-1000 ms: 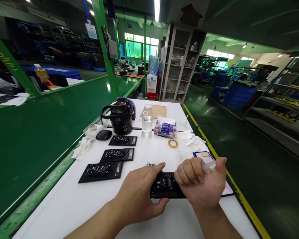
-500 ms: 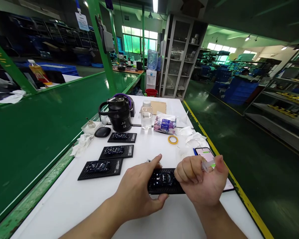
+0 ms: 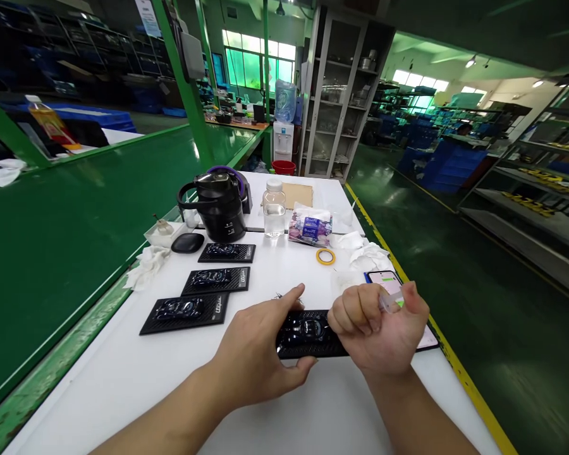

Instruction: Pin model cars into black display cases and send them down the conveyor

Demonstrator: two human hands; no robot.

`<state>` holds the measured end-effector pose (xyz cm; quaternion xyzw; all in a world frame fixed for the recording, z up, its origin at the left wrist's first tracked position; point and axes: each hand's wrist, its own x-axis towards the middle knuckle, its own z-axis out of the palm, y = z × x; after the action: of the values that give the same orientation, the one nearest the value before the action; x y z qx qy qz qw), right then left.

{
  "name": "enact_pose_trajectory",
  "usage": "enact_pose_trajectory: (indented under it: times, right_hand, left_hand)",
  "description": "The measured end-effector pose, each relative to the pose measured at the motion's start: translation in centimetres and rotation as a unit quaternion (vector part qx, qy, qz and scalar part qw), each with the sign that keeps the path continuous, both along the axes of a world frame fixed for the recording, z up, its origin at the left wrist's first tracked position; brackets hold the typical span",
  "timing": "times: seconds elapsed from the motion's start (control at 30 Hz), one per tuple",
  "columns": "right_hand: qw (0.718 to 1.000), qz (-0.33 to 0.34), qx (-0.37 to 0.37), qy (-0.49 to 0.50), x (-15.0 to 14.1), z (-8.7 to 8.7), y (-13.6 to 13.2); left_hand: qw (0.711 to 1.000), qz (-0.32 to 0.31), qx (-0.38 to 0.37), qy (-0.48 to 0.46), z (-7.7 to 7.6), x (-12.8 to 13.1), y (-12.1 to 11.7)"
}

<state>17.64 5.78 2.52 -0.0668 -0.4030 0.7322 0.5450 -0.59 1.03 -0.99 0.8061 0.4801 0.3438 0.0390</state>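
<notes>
Over the last second the view has dipped and turned a little, so everything sits higher in the picture; both hands keep nearly the same pose, which suggests the work is at the same stage. The left hand [image 3: 253, 347] pinches the textured black rectangular plate [image 3: 313, 350] between thumb and fingers by its near and far edges. This plate, bearing a glossy dark model car [image 3: 303, 328], is on the right half of the white tabletop [image 3: 303, 430]. The right hand [image 3: 379, 328] is curled around a translucent plastic piece [image 3: 391, 301], its fist hiding the plate's right end; I cannot tell whether the piece touches anything there.

Toward the tabletop's left edge lie 3 similar black plates [image 3: 146, 324] with cars. By the right edge, a lit smartphone [image 3: 383, 278] is partly hidden behind the right hand, with crumpled white wipes [image 3: 370, 258] and a yellow tape ring [image 3: 325, 262] beyond.
</notes>
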Motion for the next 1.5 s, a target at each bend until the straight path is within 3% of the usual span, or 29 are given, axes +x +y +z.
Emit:
enact_pose_trajectory:
  times: [0.57, 0.73, 0.8, 0.87, 0.93, 1.0, 1.13, 1.33, 1.4, 1.5]
  right_hand:
    - [0.999, -0.001, 0.002, -0.033, -0.1, -0.4, 0.4]
    - [0.971, 0.016, 0.085, -0.222, -0.5, -1.2, 0.2]
    - [0.971, -0.033, 0.068, -0.228, -0.1, -1.4, 1.0]
    - [0.977, -0.140, 0.014, -0.158, 1.0, -1.5, 2.7]
    - [0.960, -0.256, -0.027, -0.114, 2.2, -1.8, 4.8]
    - [0.945, -0.307, -0.037, -0.105, 3.1, -2.4, 6.8]
    - [0.941, -0.310, -0.037, -0.133, 3.0, -4.0, 9.0]
    - [0.927, -0.288, -0.026, -0.237, 1.2, -6.1, 9.8]
    - [0.920, -0.275, -0.019, -0.278, 0.9, -6.6, 10.0]
    - [0.907, -0.269, -0.007, -0.324, 0.5, -7.1, 9.7]
  left_hand:
    - [1.000, 0.007, 0.002, 0.014, -0.2, 0.1, 0.2]
    - [0.996, 0.028, -0.020, 0.087, -0.4, 0.3, 0.4]
    - [0.992, 0.039, -0.060, 0.106, -0.2, 0.2, 0.5]
    - [0.988, 0.040, -0.100, 0.111, 0.2, 0.1, 0.4]
    - [0.987, 0.016, -0.123, 0.104, 1.0, 0.2, 0.0]
    - [0.985, -0.033, -0.135, 0.099, 1.7, 0.5, -0.6]
    - [0.969, -0.103, -0.171, 0.142, 2.2, 1.8, -1.7]
    - [0.942, -0.128, -0.203, 0.235, 2.0, 3.5, -2.8]
    - [0.937, -0.134, -0.210, 0.243, 2.7, 2.5, -3.0]
    - [0.947, -0.129, -0.211, 0.208, 4.5, -1.1, -3.0]
